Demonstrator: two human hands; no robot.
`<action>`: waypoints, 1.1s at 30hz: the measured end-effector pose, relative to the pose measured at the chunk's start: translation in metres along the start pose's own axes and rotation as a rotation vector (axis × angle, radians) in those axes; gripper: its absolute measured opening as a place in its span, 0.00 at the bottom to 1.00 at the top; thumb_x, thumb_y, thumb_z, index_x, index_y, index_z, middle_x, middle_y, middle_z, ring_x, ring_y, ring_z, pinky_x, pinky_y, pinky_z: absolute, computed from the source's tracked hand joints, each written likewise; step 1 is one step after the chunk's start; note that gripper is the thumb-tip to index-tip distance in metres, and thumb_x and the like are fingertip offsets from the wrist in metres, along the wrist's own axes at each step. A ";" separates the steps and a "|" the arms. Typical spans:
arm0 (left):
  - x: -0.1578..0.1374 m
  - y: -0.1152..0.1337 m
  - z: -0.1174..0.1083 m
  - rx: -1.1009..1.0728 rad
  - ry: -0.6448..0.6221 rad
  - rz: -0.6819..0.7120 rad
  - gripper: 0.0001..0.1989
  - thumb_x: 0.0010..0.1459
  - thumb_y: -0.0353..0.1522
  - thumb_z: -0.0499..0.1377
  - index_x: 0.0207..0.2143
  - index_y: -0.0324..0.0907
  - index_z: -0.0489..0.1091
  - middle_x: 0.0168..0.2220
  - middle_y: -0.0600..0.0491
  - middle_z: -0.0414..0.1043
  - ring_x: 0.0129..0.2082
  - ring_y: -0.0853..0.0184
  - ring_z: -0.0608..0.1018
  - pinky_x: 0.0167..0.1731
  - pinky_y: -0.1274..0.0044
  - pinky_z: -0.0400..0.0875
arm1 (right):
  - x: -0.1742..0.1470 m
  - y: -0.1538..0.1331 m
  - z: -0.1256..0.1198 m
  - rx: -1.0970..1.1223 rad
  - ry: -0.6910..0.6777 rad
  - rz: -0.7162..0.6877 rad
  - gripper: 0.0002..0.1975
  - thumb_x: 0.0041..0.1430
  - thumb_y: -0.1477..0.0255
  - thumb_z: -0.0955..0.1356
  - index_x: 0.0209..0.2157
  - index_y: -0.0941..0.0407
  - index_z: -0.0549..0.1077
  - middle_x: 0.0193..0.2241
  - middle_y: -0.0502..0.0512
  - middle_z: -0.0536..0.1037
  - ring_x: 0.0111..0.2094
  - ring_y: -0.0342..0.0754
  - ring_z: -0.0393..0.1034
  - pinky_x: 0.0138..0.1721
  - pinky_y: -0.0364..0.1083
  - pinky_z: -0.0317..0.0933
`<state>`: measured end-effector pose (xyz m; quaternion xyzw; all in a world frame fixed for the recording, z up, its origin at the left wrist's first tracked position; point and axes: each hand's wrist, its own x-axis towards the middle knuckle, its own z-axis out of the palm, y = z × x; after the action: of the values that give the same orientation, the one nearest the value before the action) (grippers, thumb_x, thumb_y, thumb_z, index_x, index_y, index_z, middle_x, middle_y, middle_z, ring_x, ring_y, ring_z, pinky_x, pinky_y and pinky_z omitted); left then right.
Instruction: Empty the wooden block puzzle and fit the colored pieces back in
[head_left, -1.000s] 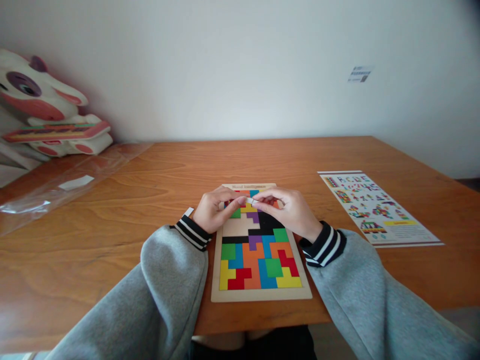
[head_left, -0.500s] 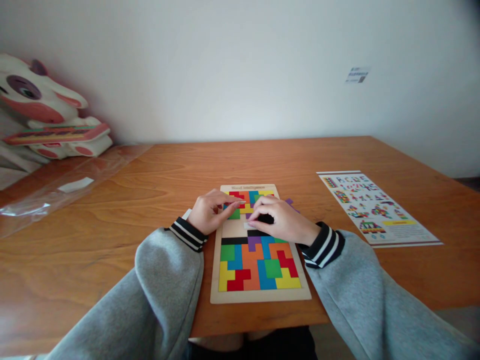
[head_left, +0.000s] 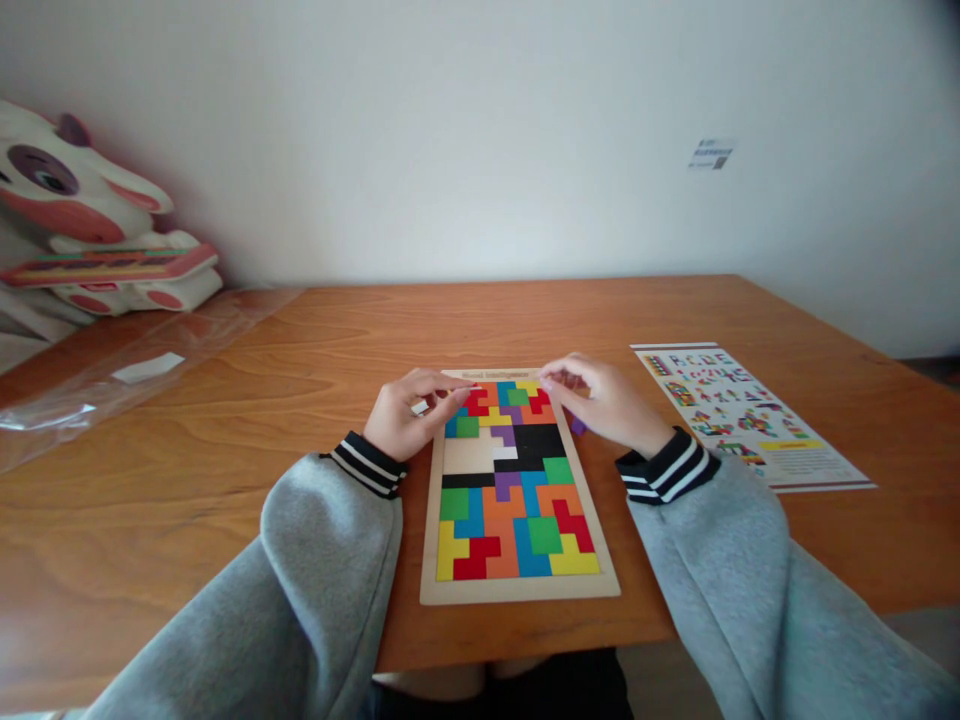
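A wooden tray puzzle (head_left: pixel 520 592) filled with coloured block pieces lies before me, with a bare patch left of its middle. Above its upper left edge is my left hand (head_left: pixel 409 412), thumb and fingers pinched on a thin pale puzzle piece (head_left: pixel 474 388) seen nearly edge-on. My right hand (head_left: pixel 604 402) hovers by the upper right edge, its fingers curled with a narrow gap at the tips and nothing visible between them. Below it, a purple piece (head_left: pixel 577 425) lies beside the tray, partly hidden. A white piece (head_left: pixel 505 450) sits in the tray near the bare patch.
A printed pattern sheet (head_left: pixel 757 420) lies on the wooden table (head_left: pixel 337 340) to the right. Clear plastic wrap (head_left: pixel 90 400) with a white label stretches across the left side. A cow-shaped toy keyboard (head_left: pixel 112 230) stands at the back left, near the wall.
My right hand has left the middle of the tray and moved right and away from me, uncovering black pieces and the white piece. My left hand has shifted slightly left and up.
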<state>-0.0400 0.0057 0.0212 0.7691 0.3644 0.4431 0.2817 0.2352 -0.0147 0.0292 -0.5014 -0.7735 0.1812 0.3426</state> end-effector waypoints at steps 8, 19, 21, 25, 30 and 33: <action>0.018 -0.011 -0.054 -0.760 0.482 -0.307 0.14 0.43 0.37 0.71 0.34 0.44 0.80 0.34 0.54 0.77 0.27 0.77 0.71 0.23 0.87 0.66 | -0.008 0.051 -0.041 0.054 -0.342 0.320 0.26 0.48 0.49 0.73 0.39 0.57 0.76 0.33 0.55 0.78 0.33 0.48 0.70 0.34 0.46 0.62; 0.001 -0.021 -0.043 0.146 0.013 0.022 0.15 0.54 0.40 0.65 0.41 0.42 0.80 0.37 0.49 0.80 0.32 0.67 0.77 0.31 0.78 0.73 | -0.006 0.043 -0.040 0.016 -0.424 0.221 0.25 0.47 0.51 0.73 0.40 0.55 0.79 0.36 0.56 0.78 0.37 0.50 0.69 0.40 0.48 0.62; -0.002 -0.020 -0.044 0.295 -0.053 0.150 0.13 0.57 0.39 0.63 0.41 0.42 0.79 0.37 0.49 0.80 0.33 0.67 0.77 0.32 0.77 0.74 | -0.006 0.042 -0.039 0.020 -0.422 0.248 0.23 0.48 0.51 0.73 0.38 0.56 0.79 0.35 0.55 0.79 0.36 0.49 0.69 0.38 0.48 0.62; -0.005 -0.020 -0.045 0.417 -0.105 0.304 0.11 0.61 0.36 0.60 0.42 0.42 0.78 0.37 0.49 0.80 0.34 0.66 0.79 0.34 0.76 0.75 | -0.006 0.043 -0.037 0.074 -0.412 0.296 0.22 0.50 0.53 0.72 0.38 0.57 0.78 0.32 0.54 0.78 0.33 0.47 0.70 0.35 0.47 0.62; -0.008 -0.018 -0.036 0.417 -0.168 0.515 0.08 0.63 0.33 0.60 0.41 0.42 0.78 0.37 0.50 0.81 0.34 0.68 0.80 0.36 0.75 0.75 | -0.006 0.043 -0.035 0.200 -0.357 0.332 0.21 0.50 0.55 0.73 0.36 0.58 0.77 0.33 0.55 0.79 0.35 0.48 0.72 0.39 0.48 0.64; -0.010 -0.014 -0.028 0.437 -0.205 0.601 0.07 0.63 0.32 0.60 0.40 0.42 0.78 0.34 0.52 0.81 0.32 0.69 0.79 0.35 0.76 0.75 | -0.002 0.035 -0.028 0.305 -0.285 0.330 0.20 0.52 0.55 0.72 0.36 0.58 0.76 0.34 0.55 0.80 0.36 0.47 0.73 0.41 0.49 0.65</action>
<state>-0.0727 0.0084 0.0185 0.9239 0.1786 0.3384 0.0039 0.2784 -0.0029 0.0257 -0.5327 -0.6856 0.4178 0.2677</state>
